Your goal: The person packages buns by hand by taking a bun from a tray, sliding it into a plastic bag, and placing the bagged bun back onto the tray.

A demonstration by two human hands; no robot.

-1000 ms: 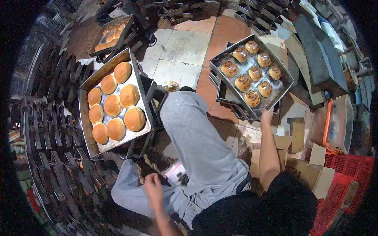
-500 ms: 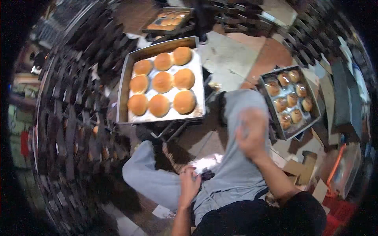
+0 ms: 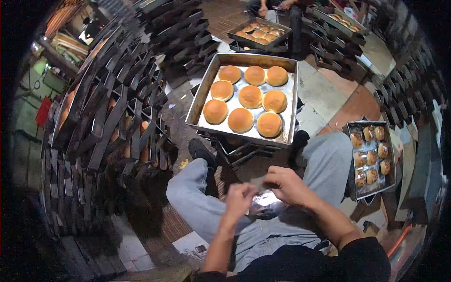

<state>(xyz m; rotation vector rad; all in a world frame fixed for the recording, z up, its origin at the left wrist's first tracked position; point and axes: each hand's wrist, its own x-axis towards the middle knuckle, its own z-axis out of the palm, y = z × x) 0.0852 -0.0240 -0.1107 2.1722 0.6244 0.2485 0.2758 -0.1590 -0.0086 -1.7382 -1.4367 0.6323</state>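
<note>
My left hand and my right hand are close together above my lap, fingers bent and pinched at the top of a shiny clear plastic bag. What the bag holds, if anything, is blurred. Beyond my hands a large square metal tray carries several round golden buns on a pale, shiny base. At my right knee lies a smaller dark tray with several glossy wrapped buns.
Dark stacked trays rise on the left. Farther back are a tray of buns, another stacked tray and a person's hand. Cardboard pieces lie on the right, and a white paper is near my left leg.
The view has swung left, so the trays appear farther right. My right hand has come from over my right knee to my left hand, and both now pinch the bag.
</note>
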